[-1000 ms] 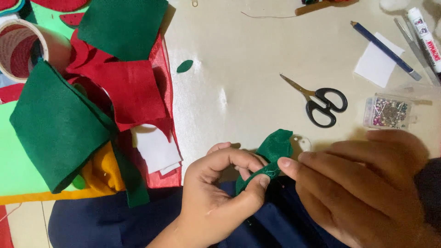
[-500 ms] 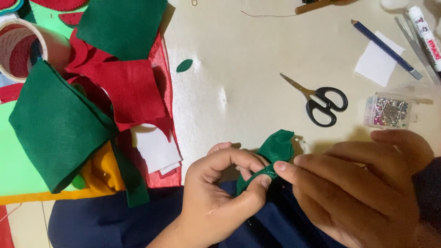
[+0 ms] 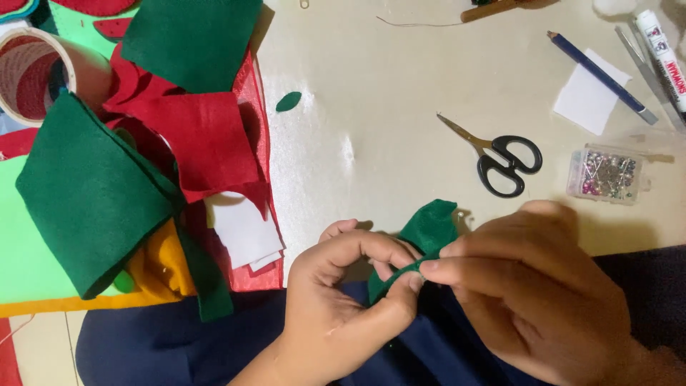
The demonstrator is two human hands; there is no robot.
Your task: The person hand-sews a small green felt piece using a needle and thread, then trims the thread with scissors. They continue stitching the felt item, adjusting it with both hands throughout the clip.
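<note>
A small piece of dark green felt point(image 3: 431, 227) is pinched between both hands near the table's front edge. My left hand point(image 3: 343, 304) grips its lower folded edge with thumb and forefinger. My right hand point(image 3: 532, 286) pinches the same edge from the right, fingertips meeting the left thumb. The upper part of the felt stands up above the fingers. Navy blue fabric point(image 3: 179, 343) lies under both hands.
A pile of green felt point(image 3: 93, 193), red felt point(image 3: 207, 139), yellow felt and white paper fills the left. Black-handled scissors point(image 3: 500, 161), a clear box of pins point(image 3: 607, 174), a blue pencil point(image 3: 597, 75), a white paper square point(image 3: 589, 100), a marker and a tape roll point(image 3: 32, 71) lie around. A tiny green felt leaf point(image 3: 288, 101) sits alone.
My right hand has slid slightly left along the felt edge; the green piece has shifted a little. My left hand stays in place.
</note>
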